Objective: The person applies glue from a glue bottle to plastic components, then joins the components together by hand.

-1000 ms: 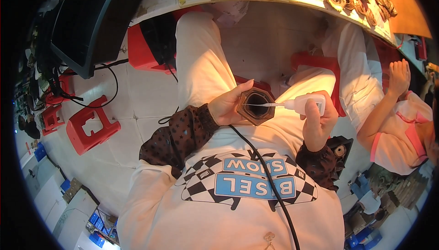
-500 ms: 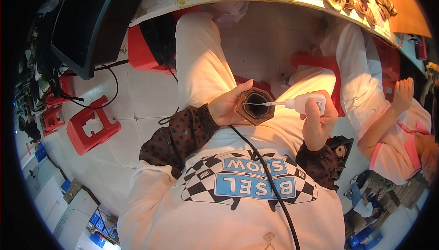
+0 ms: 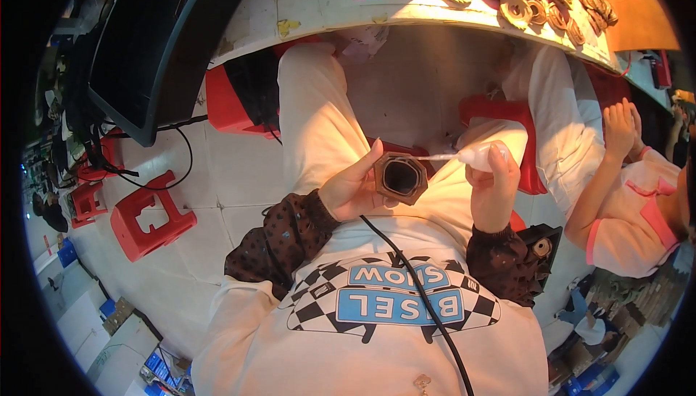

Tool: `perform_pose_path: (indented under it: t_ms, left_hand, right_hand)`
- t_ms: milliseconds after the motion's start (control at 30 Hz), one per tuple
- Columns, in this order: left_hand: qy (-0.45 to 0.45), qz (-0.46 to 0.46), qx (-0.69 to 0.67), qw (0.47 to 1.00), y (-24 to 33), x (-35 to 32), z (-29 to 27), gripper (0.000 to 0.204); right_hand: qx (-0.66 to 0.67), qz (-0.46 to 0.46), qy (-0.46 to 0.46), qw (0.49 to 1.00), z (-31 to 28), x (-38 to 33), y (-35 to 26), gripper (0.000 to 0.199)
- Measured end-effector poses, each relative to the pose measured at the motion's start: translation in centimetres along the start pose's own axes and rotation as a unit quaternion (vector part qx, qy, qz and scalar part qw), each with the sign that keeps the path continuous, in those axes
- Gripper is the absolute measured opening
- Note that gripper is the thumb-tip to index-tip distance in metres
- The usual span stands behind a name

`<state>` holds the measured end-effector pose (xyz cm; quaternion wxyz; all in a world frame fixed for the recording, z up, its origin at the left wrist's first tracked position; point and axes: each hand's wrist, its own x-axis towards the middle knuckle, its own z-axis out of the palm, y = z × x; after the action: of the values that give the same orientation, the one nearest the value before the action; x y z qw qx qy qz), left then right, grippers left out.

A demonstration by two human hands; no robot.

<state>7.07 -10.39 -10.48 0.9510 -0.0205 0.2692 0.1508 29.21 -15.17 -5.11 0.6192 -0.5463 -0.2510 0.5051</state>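
Observation:
My left hand [image 3: 349,187] grips a brown octagonal wooden ring-like piece [image 3: 407,194] from its left side, thumb up along the edge. Its dark hollow opening faces up at me. In my right hand [image 3: 496,192] is a white squeeze bottle [image 3: 476,156], lying nearly level. The bottle's long thin nozzle [image 3: 438,157] points left and reaches the far right rim of the wooden piece; whether its tip touches is hard to tell. Both hands are above my lap.
Ahead, a curved table [image 3: 312,15] carries several piled wooden rings [image 3: 516,12] at the right. A dark screen-like panel [image 3: 148,55] and a red stool [image 3: 148,218] are at left. A co-worker [image 3: 634,200] sits at right. A black cable [image 3: 435,305] crosses my shirt.
The nozzle has moved from over the opening to the far right rim of the wooden piece. That piece has tilted, and both hands have shifted slightly left.

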Motion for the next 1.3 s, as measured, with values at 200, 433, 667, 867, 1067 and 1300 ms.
perform_pose_path:
  t_ms: [200, 433, 667, 867, 1067, 1300]
  left_hand:
    - [-0.008, 0.038, -0.001, 0.999, 0.0, -0.9, -0.8, 0.064]
    - [0.035, 0.078, 0.052, 0.995, 1.3, -2.9, 1.4, 0.063]
    - [0.148, 0.115, 0.112, 0.976, 2.5, -5.1, 3.6, 0.049]
    - [0.188, 0.157, 0.122, 0.962, 3.3, -6.0, 4.3, 0.053]
    - [0.249, 0.191, 0.141, 0.939, 3.7, -6.6, 4.7, 0.053]
    - [0.209, 0.217, 0.252, 0.919, 5.0, -7.5, 4.4, 0.051]
  right_hand:
    - [0.201, 0.147, -0.03, 0.968, -1.0, 1.5, 2.3, 0.024]
    - [0.221, 0.131, -0.159, 0.953, 0.6, 3.4, 2.3, 0.026]
    - [0.131, 0.123, -0.296, 0.938, 4.8, 6.2, -1.0, 0.036]
    - [0.076, 0.059, -0.348, 0.933, 9.6, 8.1, -1.8, 0.023]
    - [-0.255, -0.286, -0.2, 0.902, 13.5, 12.6, -1.0, 0.029]
    - [-0.33, -0.348, -0.137, 0.867, 17.7, 17.0, 0.1, 0.03]
